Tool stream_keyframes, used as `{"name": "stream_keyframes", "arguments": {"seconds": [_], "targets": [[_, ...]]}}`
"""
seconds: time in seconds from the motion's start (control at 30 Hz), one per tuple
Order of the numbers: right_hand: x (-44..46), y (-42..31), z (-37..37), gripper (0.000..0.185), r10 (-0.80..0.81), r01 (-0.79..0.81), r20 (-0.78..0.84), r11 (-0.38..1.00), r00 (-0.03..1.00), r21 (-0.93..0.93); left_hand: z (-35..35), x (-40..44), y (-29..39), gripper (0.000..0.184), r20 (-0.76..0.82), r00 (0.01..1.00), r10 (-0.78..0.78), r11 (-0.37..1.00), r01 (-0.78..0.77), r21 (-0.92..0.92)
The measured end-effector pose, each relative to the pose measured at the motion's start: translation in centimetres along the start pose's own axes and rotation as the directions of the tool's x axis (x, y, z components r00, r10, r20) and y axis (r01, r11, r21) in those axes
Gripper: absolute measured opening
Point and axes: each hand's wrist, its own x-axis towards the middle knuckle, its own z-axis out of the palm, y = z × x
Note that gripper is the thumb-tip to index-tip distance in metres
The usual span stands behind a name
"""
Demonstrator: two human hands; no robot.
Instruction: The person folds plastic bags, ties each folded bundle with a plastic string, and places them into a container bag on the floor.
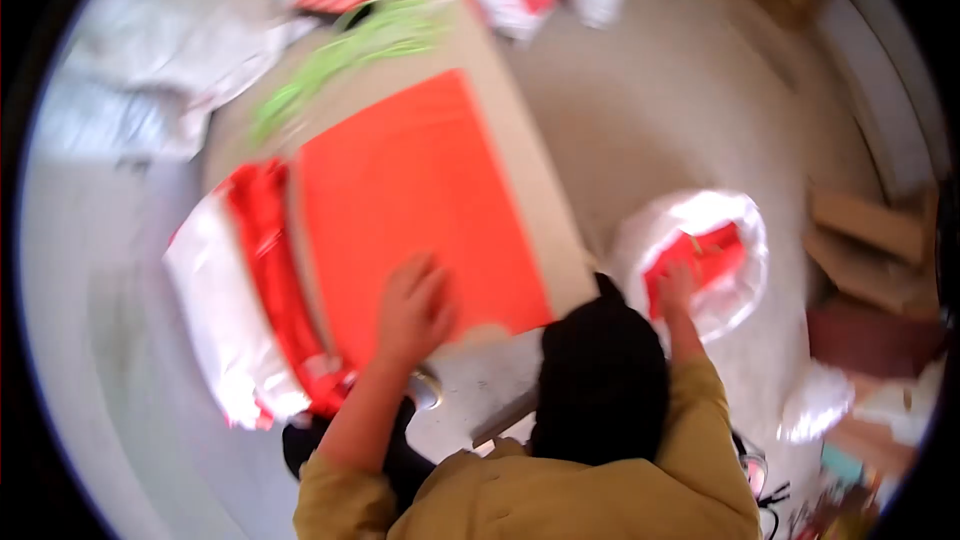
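A large red sheet [420, 200] lies on a brown board in front of me. Over its near part is my left hand [415, 305], its fingers loosely bent and nothing visible in them. My right hand [677, 285] reaches down into a white sack [745, 230] standing to the right. Flat red pieces [715, 252] lie inside the sack, and this hand is at them. Blur hides whether its fingers grip any. Left of the sheet rests a white plastic bag [215, 310] with folded red material [265, 230] along its side.
Bright green strips [385, 40] lie on the far end of the brown board [530, 170]. White bags [170, 30] are piled at the back left. Cardboard boxes [870, 230] stand at the right, with a clear plastic bag [815, 402] nearer me. My dark-clad knee [600, 380] lies between board and sack.
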Motion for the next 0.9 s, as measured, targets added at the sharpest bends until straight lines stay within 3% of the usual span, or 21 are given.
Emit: {"name": "stream_keyframes", "arguments": {"seconds": [0.03,0.07,0.1,0.13,0.17,0.2,0.33,0.43,0.53,0.6,0.67,0.73,0.77,0.8,0.87,0.9], "targets": [[0.4,3.2,2.8,0.043,-0.185,0.180,-0.319,0.983,0.930,-0.045,0.0,-0.1,-0.1,0.050,0.006,1.000,-0.006,0.999,0.006,0.034],[0.6,3.1,1.9,0.043,-0.079,0.099,-0.384,0.995,0.920,0.032,0.1,-0.1,0.0,0.051,0.014,1.000,-0.005,0.998,0.004,0.055],[1.6,3.7,0.9,0.039,0.094,-0.017,-0.344,0.975,0.934,0.220,-0.1,-0.1,0.4,0.050,0.017,0.999,-0.036,0.998,0.035,0.054],[2.5,3.0,-1.4,0.036,0.317,-0.113,-0.219,0.767,0.923,0.632,-0.3,-0.1,0.6,0.049,0.019,0.998,-0.061,0.997,0.060,0.042],[3.1,1.7,-4.4,0.038,0.173,-0.034,-0.373,0.936,0.911,0.351,-0.2,-0.1,0.6,0.048,0.002,0.998,-0.064,0.997,0.064,0.031],[3.9,0.8,-6.2,0.038,0.196,-0.022,-0.398,0.915,0.896,0.402,0.0,-0.3,0.5,0.046,-0.012,0.998,-0.069,0.997,0.069,0.017],[8.3,-7.2,-16.9,0.036,-0.023,0.221,-0.507,0.916,0.862,0.334,2.1,-1.3,-0.2,0.040,-0.049,0.998,-0.049,0.997,0.052,0.055],[9.6,-16.5,-24.1,0.032,-0.144,0.398,-0.447,0.737,0.883,0.547,-1.9,-2.6,0.9,0.035,0.286,0.958,-0.011,0.997,-0.010,0.073],[8.4,-26.1,-29.1,0.029,-0.400,0.451,-0.225,0.669,0.888,0.591,-6.9,-6.4,1.3,0.034,0.009,0.999,-0.034,0.998,0.033,0.046],[5.2,-32.8,-30.9,0.028,-0.548,0.482,-0.072,0.656,0.833,0.581,-11.6,-9.0,0.1,0.031,-0.310,0.948,-0.064,0.998,0.056,-0.034],[0.5,-38.7,-30.9,0.028,-0.704,0.575,0.015,0.592,0.710,0.564,-14.0,-12.3,-2.5,0.031,-0.467,0.779,-0.418,0.907,0.333,-0.258],[-2.9,-42.6,-28.8,0.028,-0.873,0.725,0.040,0.428,0.486,0.539,-16.7,-16.5,-4.9,0.025,-0.749,0.517,-0.414,0.882,0.433,-0.189],[-4.3,-44.0,-27.0,0.029,-0.937,0.797,0.046,0.320,0.347,0.512,-16.5,-18.8,-6.9,0.021,-0.747,0.344,-0.569,0.792,0.473,-0.386],[-6.4,-45.9,-26.3,0.029,-0.946,0.772,0.114,0.315,0.304,0.553,-15.9,-20.9,-8.8,0.019,-0.694,0.158,-0.703,0.671,0.470,-0.573],[-10.6,-49.6,-25.1,0.031,-0.967,0.747,0.159,0.256,0.201,0.613,-17.0,-23.7,-10.6,0.019,-0.370,-0.083,-0.925,0.366,0.064,-0.928],[-12.3,-50.9,-24.7,0.031,-0.980,0.746,0.135,0.199,0.146,0.636,-17.3,-24.7,-11.2,0.020,-0.153,-0.132,-0.979,0.175,-0.180,-0.968]]}}
